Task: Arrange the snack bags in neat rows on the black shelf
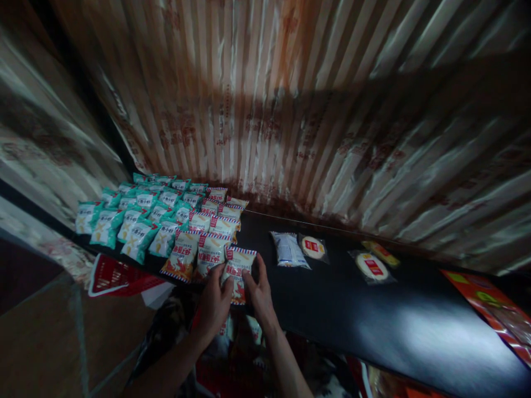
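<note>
Between my two hands is a small white, red and orange snack bag (236, 265) with striped ends, at the shelf's front edge. My left hand (216, 298) grips its left side, thumb on the front. On its right side my right hand (258, 284) is closed, thumb pressed to the front. Rows of matching snack bags (214, 251) stand just left of and behind it. Farther left are several rows of teal and white snack bags (136, 237), upright or leaning back.
On the black shelf (332, 309) to the right lie a silvery-white bag (289, 250), two round wrapped items (313, 247), a yellow packet (379, 252) and orange-red packages (489, 304). Corrugated sheeting (265, 110) rises behind. A red basket (120, 276) shows below at left.
</note>
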Tool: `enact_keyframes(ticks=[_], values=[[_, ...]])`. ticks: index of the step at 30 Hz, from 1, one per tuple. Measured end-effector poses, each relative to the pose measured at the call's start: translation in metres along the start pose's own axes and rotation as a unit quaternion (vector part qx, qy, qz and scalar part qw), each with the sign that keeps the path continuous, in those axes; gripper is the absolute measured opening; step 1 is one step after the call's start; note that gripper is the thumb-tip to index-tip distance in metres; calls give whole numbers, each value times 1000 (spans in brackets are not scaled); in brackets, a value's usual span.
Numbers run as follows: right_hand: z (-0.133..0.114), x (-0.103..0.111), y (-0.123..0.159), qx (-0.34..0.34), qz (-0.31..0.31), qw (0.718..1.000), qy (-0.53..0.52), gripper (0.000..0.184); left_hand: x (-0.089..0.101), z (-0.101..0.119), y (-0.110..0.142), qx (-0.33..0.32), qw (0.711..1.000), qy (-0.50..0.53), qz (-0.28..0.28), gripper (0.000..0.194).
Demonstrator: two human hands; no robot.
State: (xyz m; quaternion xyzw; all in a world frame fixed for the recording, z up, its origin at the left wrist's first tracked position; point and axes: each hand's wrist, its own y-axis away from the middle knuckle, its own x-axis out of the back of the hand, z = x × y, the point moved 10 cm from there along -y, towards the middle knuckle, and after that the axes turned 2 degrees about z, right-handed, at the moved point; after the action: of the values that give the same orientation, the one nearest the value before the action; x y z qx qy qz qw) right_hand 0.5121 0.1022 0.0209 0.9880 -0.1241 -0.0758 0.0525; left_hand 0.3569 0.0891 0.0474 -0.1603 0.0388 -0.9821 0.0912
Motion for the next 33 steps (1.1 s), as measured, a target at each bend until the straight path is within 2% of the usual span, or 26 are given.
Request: enact_keyframes(ticks=[6,11,15,19,26,33], values=[[-3,-3,1,5,24,999,-44,80,5,4,0,-20,1000,-9,2,36],[-5,5,2,-20,27,996,-80,81,-2,17,3,-60,998,-26,-12,35],[-13,14,-1,-14,27,998,-60,75,-11,20,3,-61,997,-46,-12,34],[-16,20,-6,-8,23,999,-49,77,-21,21,-3,-61,995,-78,-6,36],[-23,33,-21,28,35,998,41,65,-47,18,-21,-15,996,-82,-31,39],[-29,30,-39,17,18,994,107,61,-58,23,-40,8,995,-94,-39,41]])
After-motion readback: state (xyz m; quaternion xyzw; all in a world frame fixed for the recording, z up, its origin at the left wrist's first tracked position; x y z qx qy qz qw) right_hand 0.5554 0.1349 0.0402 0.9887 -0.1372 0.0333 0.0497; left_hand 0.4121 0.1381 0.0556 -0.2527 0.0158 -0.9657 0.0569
